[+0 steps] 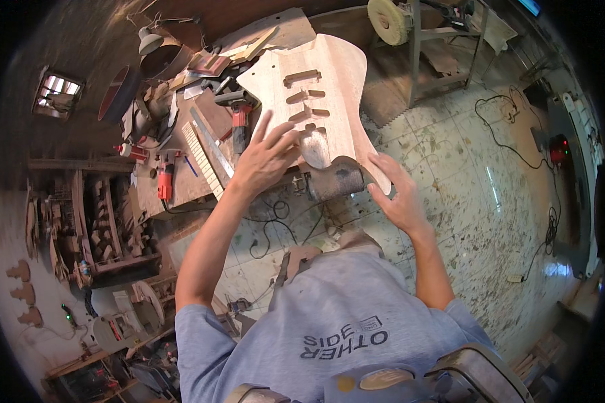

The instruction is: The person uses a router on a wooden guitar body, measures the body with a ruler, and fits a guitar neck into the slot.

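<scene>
A bare wooden electric guitar body (343, 87), pale and unpainted, is in front of me with several routed cavities in its face. My right hand (400, 195) grips its near right horn, thumb at the tip and fingers along the edge. Over the near left part of the body, my left hand (269, 160) has its fingers stretched and spread beside the cavities. Whether those fingertips touch the wood I cannot tell. Just under the near edge of the body shows a dark, worn roller (336, 183), partly hidden by the wood.
On the cluttered bench to the left lie a fretted guitar neck (203, 161), a metal ruler (212, 141), a red-and-black power tool (240, 127), a red tool (165, 183) and a red bottle (133, 152). A buffing wheel (388, 21) stands at far right. Cables (551, 221) run along the stained floor.
</scene>
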Available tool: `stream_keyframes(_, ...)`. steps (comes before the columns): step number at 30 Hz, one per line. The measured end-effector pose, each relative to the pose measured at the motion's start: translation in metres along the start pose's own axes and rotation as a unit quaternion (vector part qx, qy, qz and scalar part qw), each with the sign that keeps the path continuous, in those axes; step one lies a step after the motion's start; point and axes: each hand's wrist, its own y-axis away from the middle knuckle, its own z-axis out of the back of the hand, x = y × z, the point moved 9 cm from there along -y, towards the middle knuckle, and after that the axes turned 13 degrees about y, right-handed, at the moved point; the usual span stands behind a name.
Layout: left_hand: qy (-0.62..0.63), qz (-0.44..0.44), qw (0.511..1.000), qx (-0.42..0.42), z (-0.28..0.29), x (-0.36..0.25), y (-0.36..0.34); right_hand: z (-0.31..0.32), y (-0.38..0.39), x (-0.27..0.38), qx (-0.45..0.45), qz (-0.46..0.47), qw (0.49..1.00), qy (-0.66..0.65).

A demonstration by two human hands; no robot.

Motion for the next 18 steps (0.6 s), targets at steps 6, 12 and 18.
stream_keyframes(6, 0.267, 0.351, 0.882, -0.165, 0.007, 0.052, 0.04, -0.001, 0.002, 0.004, -0.016, -0.021, 0.999, 0.026)
stream_keyframes(12, 0.199, 0.375, 0.893, -0.147, -0.01, 0.028, 0.015, -0.009, 0.0, 0.022, -0.014, -0.065, 0.994, 0.091)
stream_keyframes(18, 0.311, 0.317, 0.868, -0.223, -0.018, 0.023, 0.063, -0.013, 0.016, 0.035, -0.062, -0.122, 0.965, 0.226)
